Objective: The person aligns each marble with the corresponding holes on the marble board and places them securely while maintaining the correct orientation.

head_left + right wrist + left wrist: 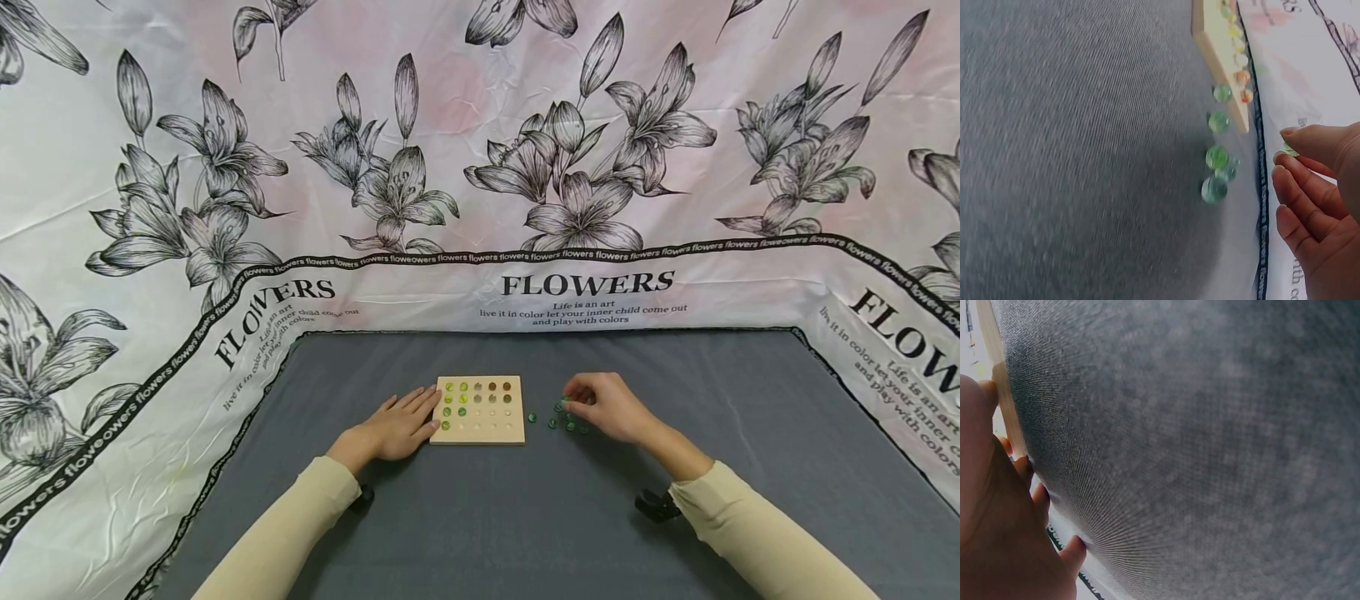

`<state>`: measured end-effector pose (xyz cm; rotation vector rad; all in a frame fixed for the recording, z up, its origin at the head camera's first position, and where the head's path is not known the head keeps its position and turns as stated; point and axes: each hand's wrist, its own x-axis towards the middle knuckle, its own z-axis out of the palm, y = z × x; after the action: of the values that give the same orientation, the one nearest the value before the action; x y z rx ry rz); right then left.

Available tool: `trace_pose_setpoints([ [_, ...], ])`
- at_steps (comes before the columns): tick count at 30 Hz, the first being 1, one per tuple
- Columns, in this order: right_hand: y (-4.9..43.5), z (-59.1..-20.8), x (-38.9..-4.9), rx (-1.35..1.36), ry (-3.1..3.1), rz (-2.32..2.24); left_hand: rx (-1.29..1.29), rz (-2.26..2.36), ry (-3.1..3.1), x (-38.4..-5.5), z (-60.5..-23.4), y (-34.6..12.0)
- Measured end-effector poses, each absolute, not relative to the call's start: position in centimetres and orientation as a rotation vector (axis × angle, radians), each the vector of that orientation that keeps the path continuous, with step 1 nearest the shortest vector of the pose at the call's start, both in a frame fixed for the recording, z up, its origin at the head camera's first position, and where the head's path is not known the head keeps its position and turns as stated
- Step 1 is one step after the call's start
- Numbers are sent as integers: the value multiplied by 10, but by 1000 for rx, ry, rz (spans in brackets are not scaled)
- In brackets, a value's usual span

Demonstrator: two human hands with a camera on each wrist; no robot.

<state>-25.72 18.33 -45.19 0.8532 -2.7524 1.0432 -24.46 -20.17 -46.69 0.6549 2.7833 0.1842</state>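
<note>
A pale wooden board [487, 437] with rows of round hollows lies on the grey cloth. Yellow-green, clear and amber marbles [492, 387] fill its two far rows, and a few green ones sit at the left of the nearer rows. My left hand [401, 427] lies with fingers extended, touching the board's left edge. To the right of the board, my right hand [611, 408] pinches a green marble [1290, 149] between thumb and index finger. Several loose green marbles [1217, 157] lie on the cloth just below and beside that hand.
Grey cloth [480, 517] covers the table. Behind it rises a white and pink flower-printed sheet [450, 192], which also borders both sides. One loose green marble [532, 417] lies close to the board's right edge.
</note>
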Motion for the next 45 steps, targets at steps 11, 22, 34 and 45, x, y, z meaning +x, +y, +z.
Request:
trace_pose_setpoints([
  [11,158,-447,-251,931,-2726,1091,669,202,2793,-250,-474,-207],
  [22,128,-451,-249,1051,-2687,1125,650,186,2785,-246,-471,-204],
  [34,98,-461,-250,1135,-2685,1157,667,199,2778,-241,-464,-202],
  [45,72,-469,-254,1169,-2670,1174,657,179,2783,-243,-464,-202],
])
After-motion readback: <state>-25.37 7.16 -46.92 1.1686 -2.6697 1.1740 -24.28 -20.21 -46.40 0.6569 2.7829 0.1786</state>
